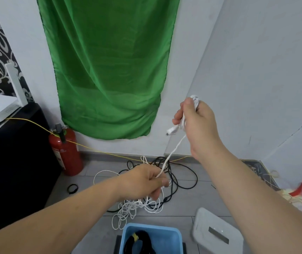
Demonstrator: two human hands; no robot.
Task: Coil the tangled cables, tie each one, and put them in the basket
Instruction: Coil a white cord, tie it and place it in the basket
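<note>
My right hand (197, 123) is raised and grips a few loops of the white cable (174, 152), with its plug end hanging just left of the palm. The cable runs taut down to my left hand (144, 180), which pinches it between thumb and fingers. Below that hand the cable's loose part lies in a tangle (132, 209) on the grey floor, mixed with a black cable (181, 178). The blue basket (175, 237) stands at the bottom centre and holds a coiled black cable (141, 241) bound with a yellow tie.
A red fire extinguisher (67, 151) stands by the wall under a green cloth (108, 70). A thin yellow wire (99, 152) runs along the wall. A small black loop (72, 188) lies on the floor. A white box (218, 233) sits right of the basket.
</note>
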